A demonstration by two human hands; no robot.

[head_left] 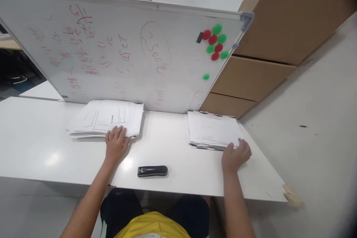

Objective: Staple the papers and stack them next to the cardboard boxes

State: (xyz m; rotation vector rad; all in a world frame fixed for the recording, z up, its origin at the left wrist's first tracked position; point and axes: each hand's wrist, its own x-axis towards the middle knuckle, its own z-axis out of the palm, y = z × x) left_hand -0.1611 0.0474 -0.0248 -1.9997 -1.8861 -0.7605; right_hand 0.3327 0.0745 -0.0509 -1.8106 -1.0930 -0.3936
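A stack of printed papers (92,117) lies on the left of the white table, its sheets slightly uneven. My left hand (115,143) rests on its near edge, fingers laid flat over the top sheet. Further right is a second stack of papers (213,128), with a mostly blank sheet uppermost and dark edges showing beneath. At its near right corner my right hand (236,156) is closed, the fingers curled and the thumb against the paper's edge. How many sheets it pinches I cannot tell. Between my forearms lies a black stapler (152,171), touched by neither hand.
Behind both stacks a whiteboard (178,59) with red handwriting leans upright on the table (167,145). Red and green round magnets (212,39) sit at its upper right. Cardboard boxes (292,26) are stacked behind it, and a pale wall (315,126) borders the right side.
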